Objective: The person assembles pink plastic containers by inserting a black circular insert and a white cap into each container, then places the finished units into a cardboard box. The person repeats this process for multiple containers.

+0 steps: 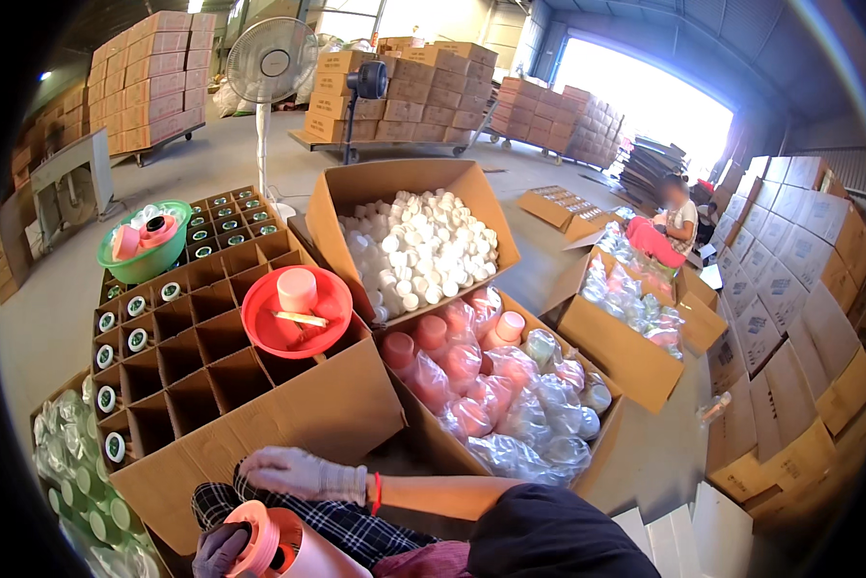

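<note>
My gloved left hand is wrapped around the rim end of a pink cylindrical container, which lies tilted at my lap. Dark parts show inside its ringed mouth; its far end is cut off by the lower edge. My right hand, in a pale glove, hovers or rests above my checked trouser leg. Its fingers are stretched out with nothing visible in them. Just beyond stands a divided carton, partly filled with white-and-green-topped items. On it sits a red bowl with a pink cup and a stick-like tool.
A green basin sits on the carton's far left. Beside it are a box of white caps and a box of bagged pink containers. Bagged green items lie left. Stacked cartons and a seated person are at right.
</note>
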`<move>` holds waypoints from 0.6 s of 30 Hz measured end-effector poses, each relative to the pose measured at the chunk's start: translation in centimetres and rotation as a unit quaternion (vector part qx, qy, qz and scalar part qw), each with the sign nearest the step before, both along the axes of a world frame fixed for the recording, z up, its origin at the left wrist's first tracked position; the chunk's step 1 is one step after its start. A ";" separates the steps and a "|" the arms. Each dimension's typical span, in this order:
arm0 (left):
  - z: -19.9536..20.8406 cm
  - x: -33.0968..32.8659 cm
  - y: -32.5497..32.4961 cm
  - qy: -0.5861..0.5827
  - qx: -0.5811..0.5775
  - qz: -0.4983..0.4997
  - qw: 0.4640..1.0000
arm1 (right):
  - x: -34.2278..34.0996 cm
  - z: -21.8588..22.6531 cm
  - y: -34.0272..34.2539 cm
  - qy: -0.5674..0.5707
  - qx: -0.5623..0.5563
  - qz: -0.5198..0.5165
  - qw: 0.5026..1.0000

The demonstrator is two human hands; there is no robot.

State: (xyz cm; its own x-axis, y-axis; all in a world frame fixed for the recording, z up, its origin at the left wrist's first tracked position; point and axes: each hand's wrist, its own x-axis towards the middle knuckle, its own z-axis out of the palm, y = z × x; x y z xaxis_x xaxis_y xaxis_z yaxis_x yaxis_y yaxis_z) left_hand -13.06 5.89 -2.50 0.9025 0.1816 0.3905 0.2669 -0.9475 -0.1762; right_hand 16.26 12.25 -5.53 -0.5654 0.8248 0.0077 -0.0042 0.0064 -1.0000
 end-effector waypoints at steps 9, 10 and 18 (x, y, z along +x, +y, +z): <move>1.9 4.3 -3.0 -0.179 -0.405 0.086 0.892 | -1.7 2.0 -4.7 -0.141 0.123 0.060 0.980; 1.7 4.2 -3.3 -0.190 -0.403 0.092 0.891 | -2.0 1.5 -4.7 -0.124 0.129 0.052 0.982; 3.2 7.1 -8.1 -0.237 -0.388 0.234 0.859 | -3.4 -2.7 -2.9 0.079 0.241 0.134 0.958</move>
State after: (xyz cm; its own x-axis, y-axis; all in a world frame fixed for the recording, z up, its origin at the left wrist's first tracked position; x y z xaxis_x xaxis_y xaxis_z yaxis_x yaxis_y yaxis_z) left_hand -5.97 -2.24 0.67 0.4320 0.8536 0.2911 0.5178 -0.4991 0.6948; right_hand 12.84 9.32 -8.22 -0.7163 0.5294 0.4545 -0.2210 0.4457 -0.8675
